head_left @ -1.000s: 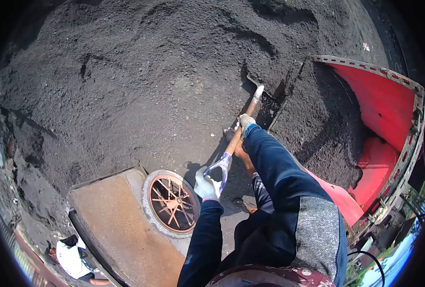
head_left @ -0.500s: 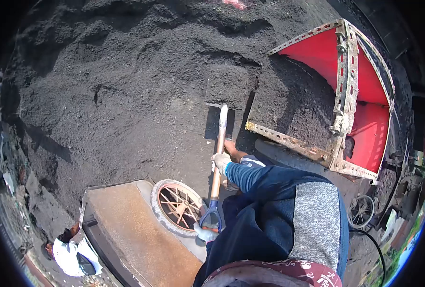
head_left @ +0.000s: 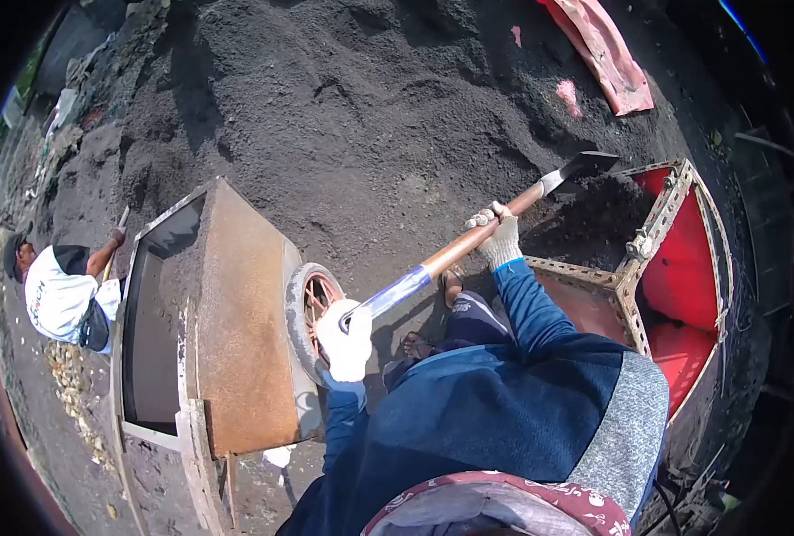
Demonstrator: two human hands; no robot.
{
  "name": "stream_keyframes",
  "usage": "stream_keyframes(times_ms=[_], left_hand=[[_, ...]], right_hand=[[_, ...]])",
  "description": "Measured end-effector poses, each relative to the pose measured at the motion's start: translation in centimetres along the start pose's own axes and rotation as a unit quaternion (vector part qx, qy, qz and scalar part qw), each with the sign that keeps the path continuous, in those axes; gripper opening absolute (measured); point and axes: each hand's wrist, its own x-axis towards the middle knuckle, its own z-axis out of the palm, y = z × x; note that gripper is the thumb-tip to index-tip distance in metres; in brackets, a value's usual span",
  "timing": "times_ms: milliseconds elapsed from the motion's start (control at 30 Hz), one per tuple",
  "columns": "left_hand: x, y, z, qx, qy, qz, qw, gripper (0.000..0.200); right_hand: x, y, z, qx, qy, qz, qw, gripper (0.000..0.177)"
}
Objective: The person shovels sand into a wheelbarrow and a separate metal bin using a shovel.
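A shovel (head_left: 468, 241) with a wooden shaft slants up to the right across the middle. Its blade, tilted, is over the near edge of the red box (head_left: 683, 268) with a metal frame, which has dark sand (head_left: 593, 214) in it. My right hand (head_left: 499, 234), in a pale knitted glove, is wrapped round the shaft's upper part. Lower down, my left hand (head_left: 344, 339), in a white glove, grips the handle end with its blue section. Both arms wear blue sleeves.
A rusty wheelbarrow box (head_left: 245, 330) with a spoked wheel (head_left: 315, 304) stands at left. Beyond it is another person (head_left: 62, 290) in a white shirt. Dark sand (head_left: 352, 134) spreads across the top. Pink sheeting (head_left: 602, 54) lies at upper right.
The shovel has risen from the sand on the ground and swung right to the red box. Both hands have moved up with it. The view has shifted, showing more of the wheelbarrow and person.
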Motion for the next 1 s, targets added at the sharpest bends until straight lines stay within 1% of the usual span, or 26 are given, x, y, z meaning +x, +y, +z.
stream_keyframes(times_ms=[33,67,100,133,167,233,267,300,333,400,433,467,500,533,567,600,633,700,733,767,800,833,867,900,967,1000], left_hand=[[-0.4,0.5,-0.6,-0.005,0.004,0.007,1.0,0.012],[-1.0,1.0,-1.2,-0.007,0.006,0.014,1.0,0.013],[-1.6,1.4,-1.9,-0.073,0.006,-0.053,0.996,0.014],[-2.4,1.6,-2.7,-0.138,0.004,-0.119,0.983,0.015],[-3.4,1.6,-3.4,-0.202,0.0,-0.186,0.962,0.016],[-5.4,0.2,-4.8,-0.231,0.006,-0.207,0.951,0.019],[-6.8,-0.7,-5.4,-0.271,0.015,-0.231,0.934,0.02],[-8.2,-1.4,-5.8,-0.276,0.018,-0.237,0.932,0.019],[-9.5,-2.1,-6.0,-0.239,0.014,-0.215,0.947,0.018],[-11.7,-3.2,-5.9,-0.123,0.008,-0.144,0.982,0.018],[-13.2,-3.4,-5.1,-0.346,0.096,-0.281,0.89,0.016],[-13.7,-3.2,-4.5,-0.316,0.139,-0.307,0.887,0.014],[-14.2,-3.1,-3.8,-0.285,0.182,-0.332,0.88,0.013],[-15.5,-5.1,-2.2,-0.411,0.27,-0.321,0.809,0.013],[-14.4,-2.1,-1.5,-0.474,0.234,-0.321,0.786,0.02],[-13.7,-1.1,-0.5,-0.485,0.251,-0.316,0.776,0.025],[-13.1,-0.7,0.7,-0.496,0.266,-0.31,0.766,0.031],[-11.3,-0.2,2.8,-0.535,0.312,-0.301,0.725,0.037],[-10.5,0.0,3.6,-0.552,0.332,-0.3,0.703,0.04],[-9.9,0.0,4.4,-0.557,0.347,-0.295,0.694,0.038],[-9.4,0.0,5.3,-0.563,0.362,-0.29,0.684,0.037],[-8.3,-0.2,6.0,-0.569,0.374,-0.284,0.675,0.036],[-6.4,0.6,6.1,-0.561,0.377,-0.276,0.683,0.037],[-4.5,1.3,6.3,-0.559,0.411,-0.276,0.666,0.038],[-0.5,1.0,6.6,-0.552,0.47,-0.269,0.634,0.041],[1.8,-0.1,6.3,-0.558,0.446,-0.261,0.649,0.04]], right_hand=[[0.1,0.7,0.3,-0.028,-0.004,0.006,1.0,0.024],[0.6,1.7,-0.2,-0.039,0.004,0.04,0.998,0.024],[0.3,3.0,0.3,-0.047,0.013,0.071,0.996,0.024],[-0.2,4.6,0.4,-0.105,0.052,0.067,0.991,0.024],[0.2,6.3,-0.6,-0.126,0.066,0.073,0.987,0.022],[-1.6,9.3,-1.3,-0.132,0.064,0.101,0.984,0.015],[-1.2,10.6,-2.2,-0.149,0.088,0.136,0.975,0.014],[-0.7,11.9,-3.4,-0.169,0.113,0.174,0.964,0.013],[-0.1,12.8,-4.6,-0.199,0.123,0.195,0.953,0.013],[-0.4,14.4,-4.5,-0.28,0.149,0.198,0.927,0.014],[0.0,15.3,-4.4,-0.318,0.162,0.195,0.914,0.015],[-0.1,15.9,-3.3,-0.353,0.157,0.206,0.899,0.016],[1.0,17.1,-3.1,-0.433,0.155,0.191,0.867,0.016],[2.0,18.0,-2.8,-0.449,0.129,0.219,0.857,0.02],[2.3,18.8,-1.2,-0.463,0.103,0.246,0.845,0.024],[1.1,18.9,2.2,-0.558,0.07,0.242,0.791,0.024],[1.7,20.2,3.7,-0.587,0.051,0.237,0.772,0.023],[2.8,22.7,6.7,-0.644,0.015,0.225,0.731,0.024],[4.9,25.1,5.5,-0.624,0.008,0.233,0.746,0.023],[6.4,26.9,4.9,-0.605,0.004,0.239,0.76,0.022],[7.9,28.2,4.9,-0.647,-0.019,0.26,0.716,0.015],[9.0,29.6,4.8,-0.667,-0.031,0.265,0.696,0.014],[10.1,31.1,4.5,-0.684,-0.043,0.268,0.677,0.014],[11.0,32.1,4.9,-0.7,-0.055,0.269,0.659,0.014],[14.3,34.1,5.8,-0.728,-0.08,0.281,0.62,0.022],[17.2,35.8,6.0,-0.74,-0.089,0.275,0.607,0.025]])
